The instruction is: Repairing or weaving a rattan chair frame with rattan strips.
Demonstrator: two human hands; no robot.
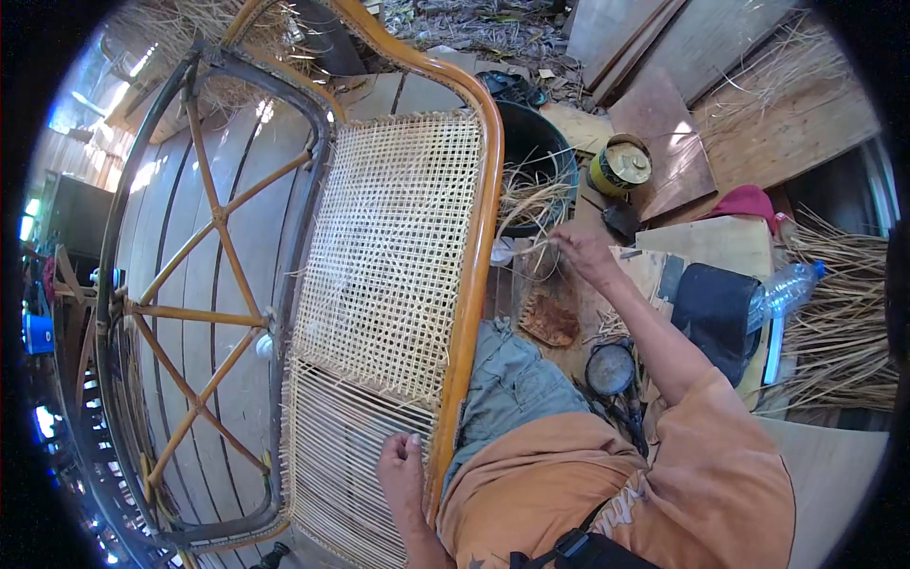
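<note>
A wooden chair frame (490,180) with a curved, glossy rim lies on its side before me. Across its panel runs woven cane webbing (379,218), open-meshed in the far part. Toward me, only parallel cane strands (336,427) cross the panel. My left hand (402,474) is closed over these strands beside the rim, thumb against fingers; whatever it may pinch is hidden. Out to the right, my right hand (586,258) pinches a thin cane strand beside a dark bucket (569,175). Loose cane strips (531,194) curl inside the bucket.
Right of me are a yellow-and-black tin (621,166), a black pouch (711,318), a clear plastic bottle (787,292), a small round dish (609,368) and a bundle of cane (834,322). Dark crossed struts (220,216) of the frame stand at left over floorboards.
</note>
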